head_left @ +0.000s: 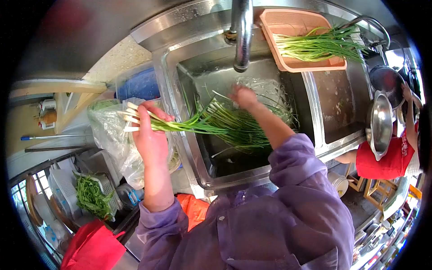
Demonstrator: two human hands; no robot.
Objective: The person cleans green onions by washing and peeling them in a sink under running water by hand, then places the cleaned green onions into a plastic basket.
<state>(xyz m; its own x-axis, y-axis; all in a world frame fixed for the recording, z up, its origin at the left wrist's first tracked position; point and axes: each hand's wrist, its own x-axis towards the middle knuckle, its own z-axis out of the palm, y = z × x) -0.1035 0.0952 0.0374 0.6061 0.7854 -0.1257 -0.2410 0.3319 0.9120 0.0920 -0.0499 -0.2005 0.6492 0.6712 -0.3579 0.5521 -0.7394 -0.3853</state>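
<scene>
Here the left hand (150,137) is at the left rim of the sink (195,168), fingers closed around a bunch of scallions (193,126), white ends pointing left and green leaves trailing right into the basin. The right hand (245,97) is near the middle of that basin, above the loose scallions (247,132) lying there; it is blurred, so whether its fingers grip anything I cannot tell. The faucet (243,38) hangs over the far side, with rippling water below it. At the far right, an orange basket (290,19) holds more scallions (310,47), their leaves overhanging its right edge. Left of the sink sits a clear plastic bag (110,135), just beside the left forearm. On the right, a co-worker in a red apron (382,157) stands near a metal bowl (380,126).
</scene>
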